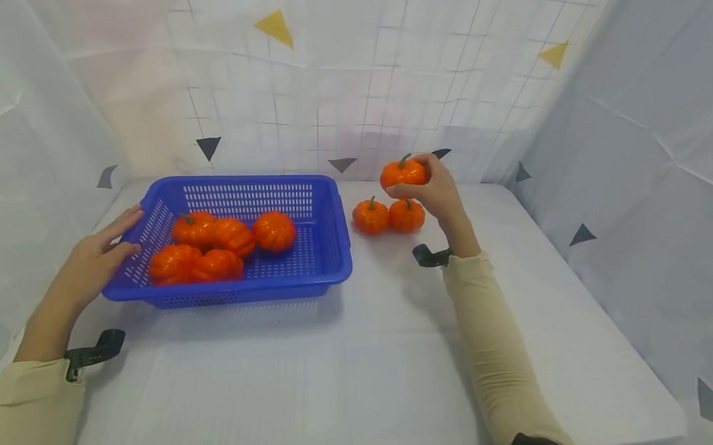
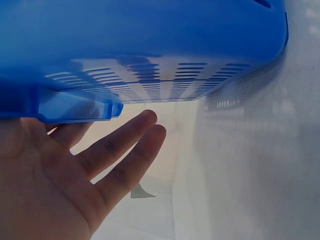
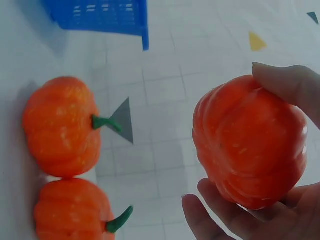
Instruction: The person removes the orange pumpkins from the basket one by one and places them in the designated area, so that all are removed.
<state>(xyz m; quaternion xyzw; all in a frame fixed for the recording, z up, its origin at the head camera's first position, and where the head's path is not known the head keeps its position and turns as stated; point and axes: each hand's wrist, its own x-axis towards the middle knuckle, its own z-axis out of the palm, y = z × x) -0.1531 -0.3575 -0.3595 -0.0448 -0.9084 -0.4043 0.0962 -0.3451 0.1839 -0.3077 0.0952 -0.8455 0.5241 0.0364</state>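
Note:
In the head view, my right hand [image 1: 433, 189] holds a small orange pumpkin [image 1: 403, 174] between thumb and fingers, raised over the table. Its green stem points up there; in the right wrist view the pumpkin [image 3: 250, 142] shows no stem. Below it, two more pumpkins [image 1: 370, 216] [image 1: 406, 216] stand side by side on the table. At the left, my left hand [image 1: 91, 262] rests at the end rim of a blue plastic basket [image 1: 292, 288]. Its thumb and index finger lie over the rim; the other fingers [image 2: 125, 167] extend loosely beneath it. Several orange pumpkins [image 1: 233, 236] lie inside the basket.
The white-covered table [image 1: 348, 377] runs up to a white sheet [image 1: 340, 80] with grid lines and yellow and dark triangles. Similar sheets [image 1: 658, 131] hang at both sides. A dark strap with a small camera [image 1: 430, 256] sits on each wrist.

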